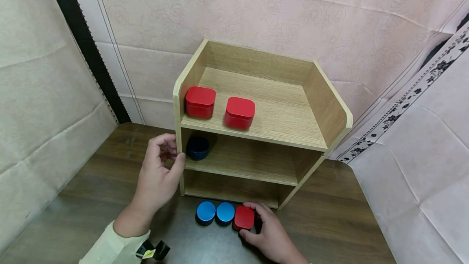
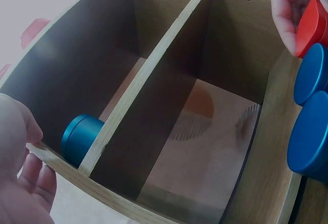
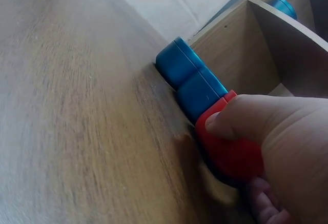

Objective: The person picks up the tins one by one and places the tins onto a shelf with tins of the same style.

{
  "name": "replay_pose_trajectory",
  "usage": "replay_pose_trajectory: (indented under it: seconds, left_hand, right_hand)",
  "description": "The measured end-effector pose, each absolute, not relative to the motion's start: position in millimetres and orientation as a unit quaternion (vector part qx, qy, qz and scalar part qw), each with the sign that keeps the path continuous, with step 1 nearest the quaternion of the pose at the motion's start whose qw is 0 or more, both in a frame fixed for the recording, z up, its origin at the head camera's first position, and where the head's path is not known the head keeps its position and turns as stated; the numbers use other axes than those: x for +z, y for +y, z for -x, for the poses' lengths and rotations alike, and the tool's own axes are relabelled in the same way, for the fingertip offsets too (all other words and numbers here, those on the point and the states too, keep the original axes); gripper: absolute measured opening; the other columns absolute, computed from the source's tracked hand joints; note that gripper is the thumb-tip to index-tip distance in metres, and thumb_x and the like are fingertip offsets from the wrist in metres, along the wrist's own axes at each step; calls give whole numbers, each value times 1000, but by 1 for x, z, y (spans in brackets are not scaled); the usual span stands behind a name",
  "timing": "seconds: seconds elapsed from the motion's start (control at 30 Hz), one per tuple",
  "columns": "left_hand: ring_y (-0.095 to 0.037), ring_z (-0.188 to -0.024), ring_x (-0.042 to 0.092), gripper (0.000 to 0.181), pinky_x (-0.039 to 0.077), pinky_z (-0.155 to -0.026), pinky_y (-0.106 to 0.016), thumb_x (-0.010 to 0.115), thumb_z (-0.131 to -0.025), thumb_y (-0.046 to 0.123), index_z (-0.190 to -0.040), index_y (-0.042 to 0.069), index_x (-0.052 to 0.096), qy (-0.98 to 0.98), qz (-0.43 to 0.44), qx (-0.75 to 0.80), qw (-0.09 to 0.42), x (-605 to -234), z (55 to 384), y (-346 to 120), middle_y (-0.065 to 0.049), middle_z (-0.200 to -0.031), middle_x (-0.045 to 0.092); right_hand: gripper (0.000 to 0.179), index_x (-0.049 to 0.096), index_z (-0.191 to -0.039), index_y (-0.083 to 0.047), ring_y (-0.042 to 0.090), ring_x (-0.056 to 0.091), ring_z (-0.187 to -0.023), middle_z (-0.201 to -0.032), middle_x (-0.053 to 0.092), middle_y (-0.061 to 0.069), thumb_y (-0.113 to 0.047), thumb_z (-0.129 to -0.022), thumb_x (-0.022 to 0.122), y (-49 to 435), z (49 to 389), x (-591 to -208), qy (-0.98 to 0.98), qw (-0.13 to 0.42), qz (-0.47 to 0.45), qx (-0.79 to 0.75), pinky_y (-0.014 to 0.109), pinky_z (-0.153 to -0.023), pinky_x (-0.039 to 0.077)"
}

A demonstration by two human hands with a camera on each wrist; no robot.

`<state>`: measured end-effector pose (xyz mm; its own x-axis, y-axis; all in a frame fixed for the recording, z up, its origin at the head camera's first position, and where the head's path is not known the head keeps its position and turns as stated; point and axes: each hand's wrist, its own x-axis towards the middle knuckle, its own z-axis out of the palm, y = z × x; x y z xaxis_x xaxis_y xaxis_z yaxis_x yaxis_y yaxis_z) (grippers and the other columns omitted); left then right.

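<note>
At the front of a small wooden shelf (image 1: 264, 137), my right hand (image 1: 270, 233) grips a red square tin (image 1: 244, 217) with rounded corners, thumb and fingers on opposite sides. Against that tin, in a row, stand two round blue tins (image 1: 225, 212) on the table. My left hand (image 1: 160, 174) pinches the shelf's left side panel at its front edge. In the left wrist view the thumb lies inside the panel and the fingers outside. Close to this hand, a round dark blue tin (image 1: 198, 148) sits on the middle level at the left; it shows teal in the left wrist view (image 2: 82, 139).
Two more red tins (image 1: 239, 113) stand on the shelf's top level, toward the left. The shelf's raised right side panel (image 1: 327, 105) slopes down to the front. Patterned cloth (image 1: 256, 7) hangs behind and on both sides of the wooden table (image 1: 329, 223).
</note>
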<state>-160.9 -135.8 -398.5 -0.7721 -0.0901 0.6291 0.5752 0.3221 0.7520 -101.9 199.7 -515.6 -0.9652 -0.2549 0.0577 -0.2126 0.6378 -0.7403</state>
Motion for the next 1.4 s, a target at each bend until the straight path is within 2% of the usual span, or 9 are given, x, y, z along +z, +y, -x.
replay_pose_trajectory:
  seconds: [0.77,1.4]
  left_hand:
    - [-16,-104,57,52,50,-89,-18,68,-101,-12,-147,-3,46,-756,157,-563,294,-398,160,-136,-10,-120,59]
    - [-16,-104,57,53,50,-89,-18,69,-101,-12,-148,-4,46,-757,157,-563,291,-398,160,-136,-11,-121,59]
  right_hand:
    - [64,68,-146,-30,13,65,-128,-136,70,-18,-36,-89,97,203,102,-505,906,29,144,-398,32,-110,56]
    - [66,67,-146,-24,8,66,-119,-134,69,-18,-31,-88,98,204,96,-490,902,22,157,-402,31,-101,61]
